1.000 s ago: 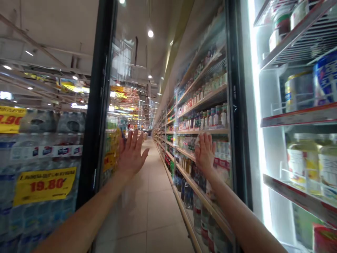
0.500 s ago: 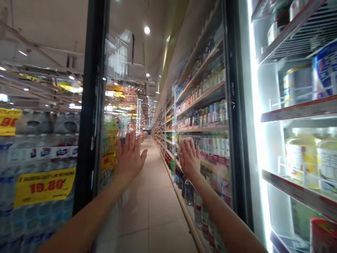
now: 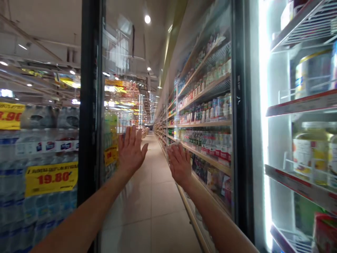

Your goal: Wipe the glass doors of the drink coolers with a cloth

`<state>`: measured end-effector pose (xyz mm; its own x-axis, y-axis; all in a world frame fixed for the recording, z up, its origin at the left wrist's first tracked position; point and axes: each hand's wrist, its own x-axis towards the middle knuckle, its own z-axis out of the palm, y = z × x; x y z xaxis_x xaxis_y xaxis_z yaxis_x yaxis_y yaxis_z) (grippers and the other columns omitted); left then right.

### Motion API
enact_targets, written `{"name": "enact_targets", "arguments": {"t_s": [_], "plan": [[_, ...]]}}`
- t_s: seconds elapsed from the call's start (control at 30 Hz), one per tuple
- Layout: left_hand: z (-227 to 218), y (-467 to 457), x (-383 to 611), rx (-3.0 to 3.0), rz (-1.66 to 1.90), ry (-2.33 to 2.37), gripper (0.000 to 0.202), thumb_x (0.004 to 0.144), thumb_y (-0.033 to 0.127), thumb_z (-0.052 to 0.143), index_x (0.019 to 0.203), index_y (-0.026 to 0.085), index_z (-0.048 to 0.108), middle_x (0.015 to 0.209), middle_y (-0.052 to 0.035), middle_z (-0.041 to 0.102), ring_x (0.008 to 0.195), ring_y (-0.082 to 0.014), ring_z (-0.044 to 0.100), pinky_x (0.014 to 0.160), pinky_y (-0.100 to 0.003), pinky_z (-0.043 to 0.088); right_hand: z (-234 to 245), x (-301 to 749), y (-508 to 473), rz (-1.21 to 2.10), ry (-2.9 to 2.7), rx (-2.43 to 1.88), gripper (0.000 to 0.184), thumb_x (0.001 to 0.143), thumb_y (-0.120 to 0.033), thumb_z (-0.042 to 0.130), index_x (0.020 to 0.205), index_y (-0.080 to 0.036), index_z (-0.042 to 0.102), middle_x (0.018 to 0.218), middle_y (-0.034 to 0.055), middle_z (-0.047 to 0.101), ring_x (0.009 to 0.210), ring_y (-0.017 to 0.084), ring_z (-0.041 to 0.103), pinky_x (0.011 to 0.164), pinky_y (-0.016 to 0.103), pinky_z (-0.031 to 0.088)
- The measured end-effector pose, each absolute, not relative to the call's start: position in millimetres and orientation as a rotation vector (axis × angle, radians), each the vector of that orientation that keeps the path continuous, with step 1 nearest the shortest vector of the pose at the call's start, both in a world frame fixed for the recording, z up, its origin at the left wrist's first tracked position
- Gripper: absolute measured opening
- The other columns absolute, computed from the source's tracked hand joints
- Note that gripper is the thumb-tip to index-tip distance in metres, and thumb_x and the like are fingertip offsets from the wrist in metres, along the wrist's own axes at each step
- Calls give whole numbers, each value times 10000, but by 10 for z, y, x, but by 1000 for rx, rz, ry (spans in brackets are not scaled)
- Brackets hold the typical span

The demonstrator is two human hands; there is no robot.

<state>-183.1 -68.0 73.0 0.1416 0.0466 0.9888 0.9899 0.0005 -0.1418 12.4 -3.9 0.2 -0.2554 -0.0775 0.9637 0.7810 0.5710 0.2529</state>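
A glass fridge door (image 3: 163,88) with a black frame (image 3: 89,105) stands open in front of me, and the shop aisle shows through it. My left hand (image 3: 131,151) lies flat on the glass with its fingers stretched upward and apart, holding nothing. My right hand (image 3: 180,163) is on the glass a little lower and to the right. Its fingers curve over a small pale wad (image 3: 175,144) pressed against the pane; I cannot make out what the wad is.
The lit fridge interior (image 3: 302,105) at right has wire shelves with jars and tubs. Stacked water bottles with a yellow 19.80 price tag (image 3: 51,178) are at left. Through the glass runs a tiled aisle (image 3: 155,196) beside long shelves of bottles (image 3: 207,112).
My right hand has slid left and downward across the glass with the pale wad under its fingers. My left hand has stayed almost in place.
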Motion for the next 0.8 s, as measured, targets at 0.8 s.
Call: {"name": "enact_targets", "arguments": {"t_s": [0.8], "plan": [[739, -681, -1821, -1328, -1089, -1163, 612, 879, 399, 404, 1422, 158, 260, 1495, -134, 247, 1402, -277, 149, 1123, -518, 103, -261, 783, 257, -798, -1236, -778, 484, 893, -189, 368, 1376, -207, 388, 1450, 126, 364, 1401, 265, 186, 1075, 537, 227]]}}
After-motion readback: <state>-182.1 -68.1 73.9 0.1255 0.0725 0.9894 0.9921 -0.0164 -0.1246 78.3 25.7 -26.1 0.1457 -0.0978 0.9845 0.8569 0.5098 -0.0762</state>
